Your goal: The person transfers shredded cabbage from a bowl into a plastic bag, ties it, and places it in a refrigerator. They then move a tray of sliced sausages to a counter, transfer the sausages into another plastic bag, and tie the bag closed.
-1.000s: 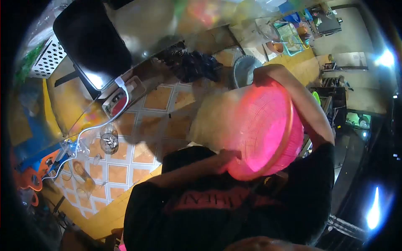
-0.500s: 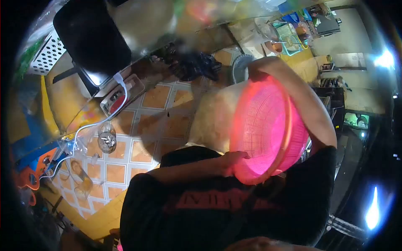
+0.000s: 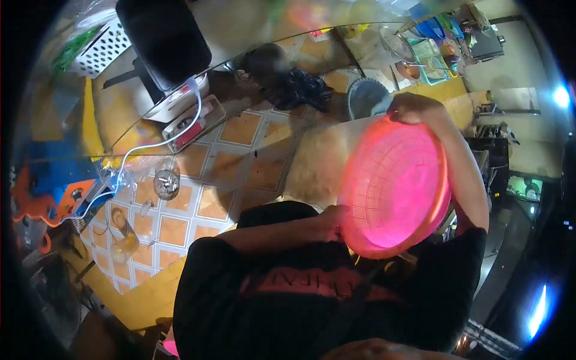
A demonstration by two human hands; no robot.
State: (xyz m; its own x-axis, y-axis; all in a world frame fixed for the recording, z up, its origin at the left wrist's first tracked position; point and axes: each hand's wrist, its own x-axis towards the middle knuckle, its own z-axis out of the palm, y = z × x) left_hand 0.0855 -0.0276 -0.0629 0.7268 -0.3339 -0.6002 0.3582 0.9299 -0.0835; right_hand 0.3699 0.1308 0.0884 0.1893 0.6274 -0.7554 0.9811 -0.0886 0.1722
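A pink plastic basket (image 3: 396, 186) with a mesh wall and an orange-looking rim is tilted in front of my chest, its hollow side partly facing me. My right hand (image 3: 414, 109) is closed over the rim at the far edge, the arm bent around the basket's right side. At the near left edge, my left hand (image 3: 333, 222) grips the rim, its fingers partly hidden and slightly blurred. I see nothing inside the basket. A pale board-like surface (image 3: 318, 162) lies just left of it, and a grey bucket (image 3: 365, 99) stands beyond my right hand.
On the tiled floor lie a glass ashtray (image 3: 166, 183) with butts and a black plastic bag (image 3: 306, 89). A dark-screened tablet (image 3: 163, 42) with a white cable (image 3: 157, 145) and a white perforated basket (image 3: 105, 51) are at upper left. Orange-handled tools (image 3: 60, 201) lie at left.
The basket has turned slightly, and my right hand has shifted right along its far rim. My left hand stays at the near rim. The background has shifted right in view.
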